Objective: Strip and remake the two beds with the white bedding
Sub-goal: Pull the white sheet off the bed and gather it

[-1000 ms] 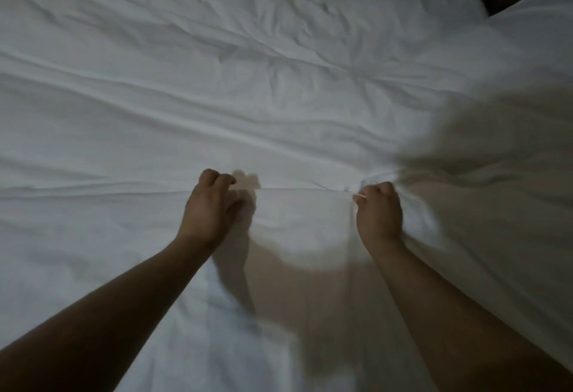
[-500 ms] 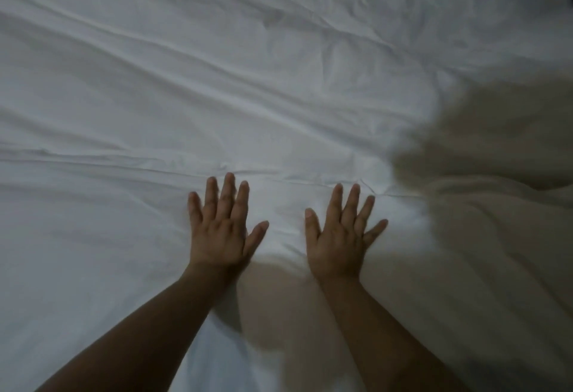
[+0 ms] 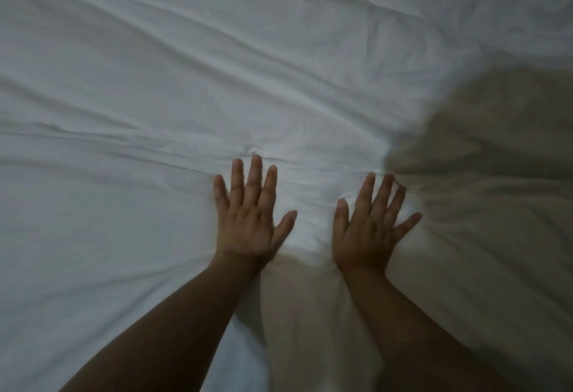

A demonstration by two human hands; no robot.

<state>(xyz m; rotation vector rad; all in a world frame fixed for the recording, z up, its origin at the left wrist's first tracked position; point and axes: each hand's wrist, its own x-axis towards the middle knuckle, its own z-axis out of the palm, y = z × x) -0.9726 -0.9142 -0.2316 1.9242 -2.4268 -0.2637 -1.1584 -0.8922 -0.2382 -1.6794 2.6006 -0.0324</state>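
A white bed sheet point(image 3: 186, 87) fills the whole head view, wrinkled in long creases that run across it. My left hand point(image 3: 248, 214) lies flat on the sheet at the centre, fingers straight and spread, palm down. My right hand point(image 3: 370, 221) lies flat just to its right, fingers also straight and spread, pressing the fabric. A small bunch of cloth puckers between the two hands. The sheet's right part is in shadow and blurred.
Only bedding shows; no bed edge, floor or furniture is in view. A darker shadowed band runs from between my forearms down to the bottom edge.
One second ago both hands gripped a fold of the sheet with curled fingers. They have since let go and flattened on it, and now sit slightly wider apart.
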